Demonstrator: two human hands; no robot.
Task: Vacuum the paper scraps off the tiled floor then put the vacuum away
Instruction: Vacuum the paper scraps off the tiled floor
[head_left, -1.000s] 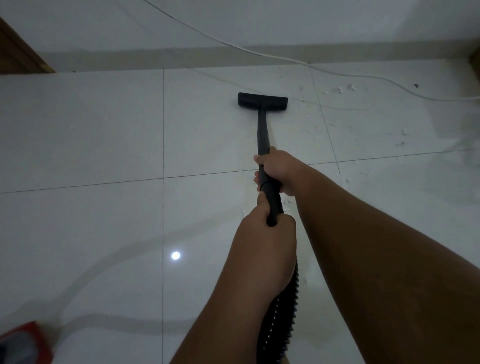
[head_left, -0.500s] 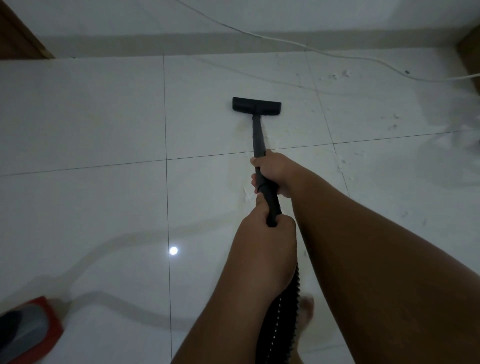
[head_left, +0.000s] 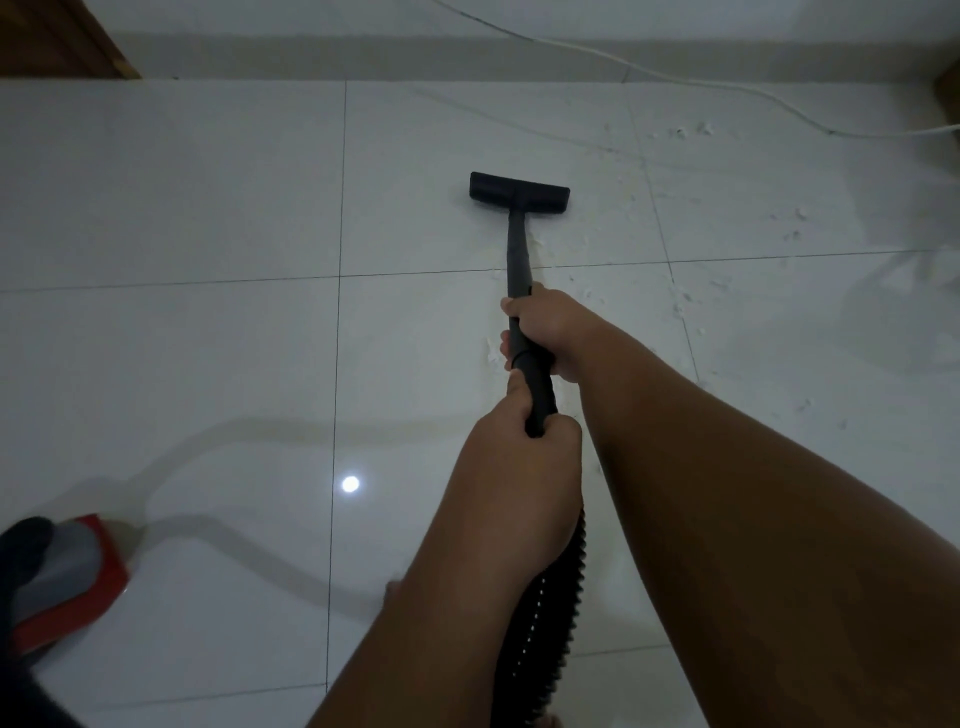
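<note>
Your right hand (head_left: 548, 332) is closed in a full fist around the black wand (head_left: 519, 260), fingers wrapped over the tube just above the joint where it thickens. Your left hand (head_left: 519, 467) sits just behind it, nearer your body, also clenched tight around the lower end of the wand where the ribbed black hose (head_left: 545, 623) begins; the hose runs down under your left forearm toward the bottom edge of the view. The two fists are close together, almost touching, both arms stretched forward.

The wand leads away from you to the flat black floor head (head_left: 519, 192), which rests on the glossy white tiled floor (head_left: 208, 208), on the tile beyond the grout line that crosses just ahead of your right hand. Paper scraps (head_left: 680, 306) lie scattered to the right of the wand and head, thickest along the grout lines, with a few more (head_left: 693, 130) farther off near the wall. A white cable (head_left: 675, 78) trails across the floor by the baseboard. The red and grey vacuum body (head_left: 67, 577) sits at the lower left, well apart from the head. A bright light spot (head_left: 350, 484) reflects off the tile.

No brand, label or writing can be read on the wand, head or vacuum body.
</note>
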